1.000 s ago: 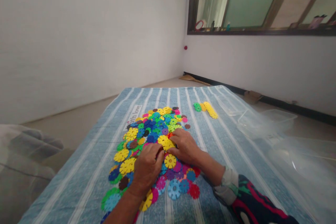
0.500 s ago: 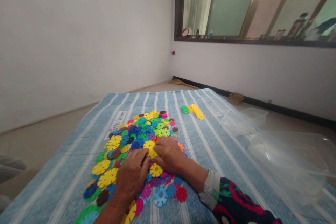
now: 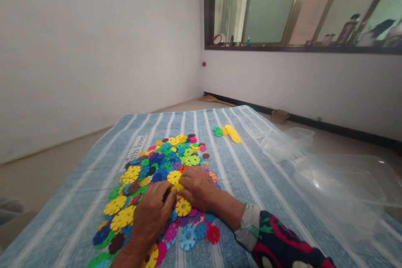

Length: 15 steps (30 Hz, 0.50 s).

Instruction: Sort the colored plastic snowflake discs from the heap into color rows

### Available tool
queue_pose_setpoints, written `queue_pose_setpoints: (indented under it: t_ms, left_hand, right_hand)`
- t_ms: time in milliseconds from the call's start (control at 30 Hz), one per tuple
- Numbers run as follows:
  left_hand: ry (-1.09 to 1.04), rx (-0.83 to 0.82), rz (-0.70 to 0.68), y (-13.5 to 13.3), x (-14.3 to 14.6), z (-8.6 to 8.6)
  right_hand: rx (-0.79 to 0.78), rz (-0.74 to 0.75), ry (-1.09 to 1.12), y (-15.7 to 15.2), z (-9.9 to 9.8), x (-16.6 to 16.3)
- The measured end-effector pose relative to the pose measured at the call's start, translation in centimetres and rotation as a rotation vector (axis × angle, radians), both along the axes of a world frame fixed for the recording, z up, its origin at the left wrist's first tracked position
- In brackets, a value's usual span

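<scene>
Over a wide pile of notched plastic discs (image 3: pixel 187 236) in many colours, both hands meet. My left hand (image 3: pixel 153 205) has its thumb and fingers closed on the near-left side of a yellow notched disc (image 3: pixel 174 178). From the right, my right hand (image 3: pixel 197 186) pinches the same yellow disc. The fingers partly cover it, so whether more than one disc is between them is hidden. Just below the fingertips lies another yellow disc (image 3: pixel 183 207), with purple, blue and red ones around it.
A yellow joined strip of discs (image 3: pixel 233 134) and a green disc group (image 3: pixel 217 132) lie apart from the pile. Clear plastic boxes (image 3: pixel 339 192) stand along the right side of the striped cloth (image 3: pixel 248 167). Printed lettering (image 3: pixel 138 147) shows on the cloth.
The view has shifted slightly, so everything sits a little further left. My left thumb and fingers have parted a bit from each other; both hands stay at the yellow disc.
</scene>
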<state>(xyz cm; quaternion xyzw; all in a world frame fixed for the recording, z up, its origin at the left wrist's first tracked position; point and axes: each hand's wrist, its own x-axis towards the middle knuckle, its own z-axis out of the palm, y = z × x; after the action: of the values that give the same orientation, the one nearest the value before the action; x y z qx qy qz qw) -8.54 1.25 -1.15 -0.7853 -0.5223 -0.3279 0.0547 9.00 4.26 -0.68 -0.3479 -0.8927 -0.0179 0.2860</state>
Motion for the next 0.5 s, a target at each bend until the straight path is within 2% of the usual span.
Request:
queue_pose_setpoints:
  t_ms: [267,500]
  left_hand:
    - [-0.087,-0.112,0.025,-0.27,0.36,0.74]
    - [-0.124,-0.137,0.020,-0.38,0.37,0.90]
  right_hand:
    - [-0.189,0.053,0.203,0.84,0.03,0.00]
    - [-0.418,0.100,0.488,0.87,0.85,0.41]
